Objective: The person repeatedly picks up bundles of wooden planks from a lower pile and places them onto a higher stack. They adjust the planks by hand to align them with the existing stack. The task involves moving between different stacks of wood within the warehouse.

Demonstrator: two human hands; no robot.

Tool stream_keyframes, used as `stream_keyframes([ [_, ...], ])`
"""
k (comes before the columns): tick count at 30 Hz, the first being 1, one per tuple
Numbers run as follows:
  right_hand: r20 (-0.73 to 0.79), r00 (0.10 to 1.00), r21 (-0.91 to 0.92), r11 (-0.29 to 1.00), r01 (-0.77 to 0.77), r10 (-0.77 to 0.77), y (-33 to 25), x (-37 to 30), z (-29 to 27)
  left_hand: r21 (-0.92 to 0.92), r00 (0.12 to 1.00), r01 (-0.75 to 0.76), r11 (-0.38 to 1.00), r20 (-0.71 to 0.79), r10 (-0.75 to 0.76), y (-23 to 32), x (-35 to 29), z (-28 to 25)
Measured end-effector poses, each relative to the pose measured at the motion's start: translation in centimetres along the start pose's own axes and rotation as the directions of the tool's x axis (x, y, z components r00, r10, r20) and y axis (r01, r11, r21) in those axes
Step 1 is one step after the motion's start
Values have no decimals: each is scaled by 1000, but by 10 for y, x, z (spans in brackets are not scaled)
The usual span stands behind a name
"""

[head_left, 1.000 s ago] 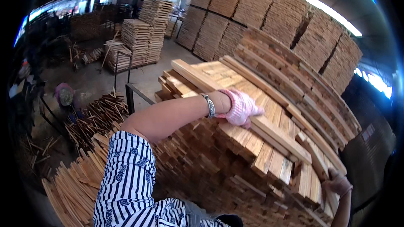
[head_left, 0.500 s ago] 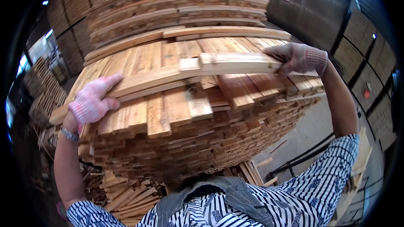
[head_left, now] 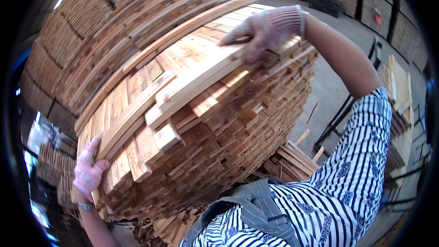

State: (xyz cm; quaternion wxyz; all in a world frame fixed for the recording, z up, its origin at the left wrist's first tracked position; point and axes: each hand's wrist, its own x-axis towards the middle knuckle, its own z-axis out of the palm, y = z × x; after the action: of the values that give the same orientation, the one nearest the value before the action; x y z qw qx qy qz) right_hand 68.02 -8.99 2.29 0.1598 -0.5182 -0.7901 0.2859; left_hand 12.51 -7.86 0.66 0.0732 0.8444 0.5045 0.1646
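Note:
Both my hands wear knitted work gloves and lie against light wooden strips across the top of a board stack. My left hand (head_left: 90, 167), thumb and fingers bent around it, holds the near left end of a long wooden strip (head_left: 128, 115). A watch shows on that wrist. My right hand (head_left: 270, 29) is wrapped over the far right end of a paler, thicker wooden strip (head_left: 196, 82). The two strips overlap side by side near the middle. Beneath them a layer of planks (head_left: 171, 57) lies side by side, their ends uneven at the front.
Another crosswise strip (head_left: 167, 45) runs along the back of the layer. Behind rise tall stacks of boards (head_left: 77, 16). Loose offcuts (head_left: 297, 158) lean below the stack at right, beside a dark metal frame (head_left: 336, 128). More planks (head_left: 395, 84) stand far right.
My view has turned, so the stack now slants up to the right. The right-hand strip has shifted out toward the stack's front edge, with both hands still on the strips.

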Motion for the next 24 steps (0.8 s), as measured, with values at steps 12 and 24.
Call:
stream_keyframes([
  [12, -79, 987, -115, 985, 128, -137, 23, -2, 0, 80, 993, 48, 996, 101, -56, -2, 4, -8],
  [24, -36, 998, -15, 999, 48, -49, 7, -24, -9, 18, 978, 159, 987, 137, -160, 13, 0, -8],
])
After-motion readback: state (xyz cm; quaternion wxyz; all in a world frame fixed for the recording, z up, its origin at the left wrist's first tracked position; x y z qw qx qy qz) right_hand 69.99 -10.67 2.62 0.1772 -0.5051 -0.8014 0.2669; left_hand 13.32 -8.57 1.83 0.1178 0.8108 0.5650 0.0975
